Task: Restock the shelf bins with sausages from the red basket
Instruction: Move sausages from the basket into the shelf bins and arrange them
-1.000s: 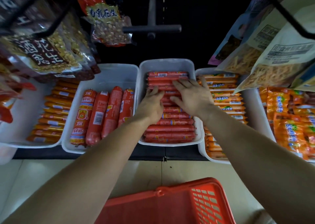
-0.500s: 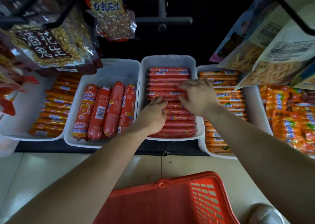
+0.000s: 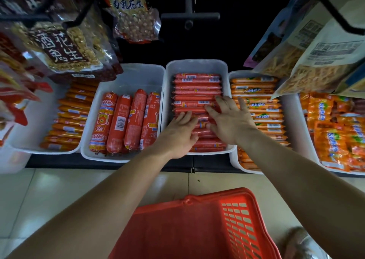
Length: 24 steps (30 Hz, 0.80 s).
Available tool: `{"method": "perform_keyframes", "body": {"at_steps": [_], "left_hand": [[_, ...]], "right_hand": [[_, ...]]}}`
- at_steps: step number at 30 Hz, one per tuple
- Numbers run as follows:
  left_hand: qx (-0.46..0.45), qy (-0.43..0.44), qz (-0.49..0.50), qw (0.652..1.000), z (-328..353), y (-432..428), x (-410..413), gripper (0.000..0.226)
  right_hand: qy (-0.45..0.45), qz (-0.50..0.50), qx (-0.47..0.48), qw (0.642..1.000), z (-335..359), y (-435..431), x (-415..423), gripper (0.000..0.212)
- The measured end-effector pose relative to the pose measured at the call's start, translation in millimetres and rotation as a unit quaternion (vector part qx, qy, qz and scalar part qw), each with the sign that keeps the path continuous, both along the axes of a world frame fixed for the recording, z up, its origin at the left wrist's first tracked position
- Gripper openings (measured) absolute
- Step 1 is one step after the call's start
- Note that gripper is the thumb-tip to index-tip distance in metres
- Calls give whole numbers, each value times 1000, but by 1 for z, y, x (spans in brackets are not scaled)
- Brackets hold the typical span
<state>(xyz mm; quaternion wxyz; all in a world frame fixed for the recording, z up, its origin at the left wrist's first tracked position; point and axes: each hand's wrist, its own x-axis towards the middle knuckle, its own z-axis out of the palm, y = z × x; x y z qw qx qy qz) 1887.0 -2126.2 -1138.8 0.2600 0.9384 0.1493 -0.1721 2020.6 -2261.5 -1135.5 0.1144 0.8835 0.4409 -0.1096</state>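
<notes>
A white shelf bin [image 3: 195,65] in the middle holds a stack of thin red sausages [image 3: 196,87] lying crosswise. My left hand [image 3: 179,134] lies flat on the near part of that stack, fingers pressed on the sausages. My right hand [image 3: 230,118] rests on the stack just right of it, fingers spread and pointing left. Neither hand grips a sausage. The red basket [image 3: 197,225] stands on the floor below my arms; its inside is hidden from this angle.
Left of the middle bin, a white bin [image 3: 126,75] holds thick red sausages [image 3: 126,120]. Bins of orange sausages [image 3: 254,104] flank them, with another row of orange sausages [image 3: 69,118] at the left. Snack bags [image 3: 65,47] hang low overhead on both sides. A shoe [image 3: 302,243] sits by the basket.
Both hands have slid a little toward me along the red sausage stack, the right hand's fingers spreading wider. The view has tilted slightly, showing more of the basket.
</notes>
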Motion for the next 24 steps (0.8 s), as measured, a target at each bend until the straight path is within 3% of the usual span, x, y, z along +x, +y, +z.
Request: {"method": "perform_keyframes", "body": {"at_steps": [4,7,9,13,16,21,24], "left_hand": [[76,37,-32,996,-13,-1,17,70],[97,8,-16,995,-20,2,21,69],[84,-13,-6,996,-20,1,20,69],[3,-93,34,995,-3,3,6,65],[9,-165,63,984,12,14,-11,55],[-13,-167,122,978,16,34,-40,47],[-24,-181,131,974,18,38,-51,40]], "right_hand": [[6,1,83,997,4,-4,-3,63],[41,36,19,998,2,-12,-8,69],[49,23,-6,999,0,-11,-8,70],[84,-8,87,993,4,0,-13,66],[98,24,120,988,8,-5,-20,53],[106,19,58,993,13,-7,-26,40],[96,-4,68,993,16,-1,-28,28]]}}
